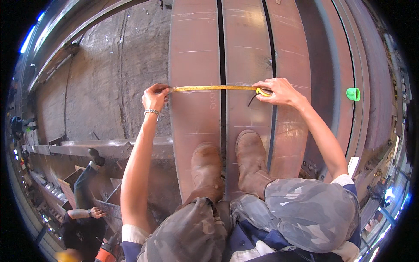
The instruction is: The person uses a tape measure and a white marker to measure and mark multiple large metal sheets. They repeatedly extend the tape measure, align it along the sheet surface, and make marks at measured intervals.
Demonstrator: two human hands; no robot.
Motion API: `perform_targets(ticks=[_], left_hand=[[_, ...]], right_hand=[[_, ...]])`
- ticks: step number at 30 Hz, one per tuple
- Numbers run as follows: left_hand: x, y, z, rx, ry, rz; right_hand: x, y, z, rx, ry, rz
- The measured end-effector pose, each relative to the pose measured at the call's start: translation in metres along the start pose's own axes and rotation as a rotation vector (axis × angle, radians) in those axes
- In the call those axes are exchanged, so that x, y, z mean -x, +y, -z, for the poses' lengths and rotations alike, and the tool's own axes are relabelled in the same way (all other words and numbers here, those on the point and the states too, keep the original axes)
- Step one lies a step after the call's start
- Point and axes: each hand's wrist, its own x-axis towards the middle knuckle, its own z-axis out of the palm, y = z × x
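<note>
A yellow tape measure blade (198,88) stretches straight across two reddish-brown steel beams, over the dark gap between them. My left hand (154,97) pinches the blade's end at the left edge of the left beam (194,48). Above the middle beam (247,48), near its right edge, my right hand (279,91) grips the yellow tape measure case (264,92), which its fingers partly cover. From the case hangs a short black strap (252,100). Thin pale marking lines and faint chalk writing show on the beams' faces.
My brown boots (249,153) stand on the beams. A third beam (290,48) lies to the right, and beyond it a green cup-shaped object (353,94) sits on another steel edge. At lower left is another person (85,218), beside an orange tool (106,253).
</note>
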Motion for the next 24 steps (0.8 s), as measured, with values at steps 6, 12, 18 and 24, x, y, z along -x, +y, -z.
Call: perform_targets(ticks=[6,12,18,24], left_hand=[[-0.002,-0.001,0.003,-0.006,-0.028,-0.002],[0.000,0.002,0.002,-0.048,-0.021,-0.010],[0.002,0.001,0.001,-0.024,-0.014,-0.017],[0.001,-0.004,0.002,-0.002,-0.035,-0.032]], right_hand=[[0.005,-0.002,-0.006,0.043,0.040,0.003],[0.005,0.001,-0.009,0.079,0.049,0.021],[0.006,0.002,-0.011,0.105,0.065,0.028],[0.008,0.002,-0.010,0.143,0.068,0.033]])
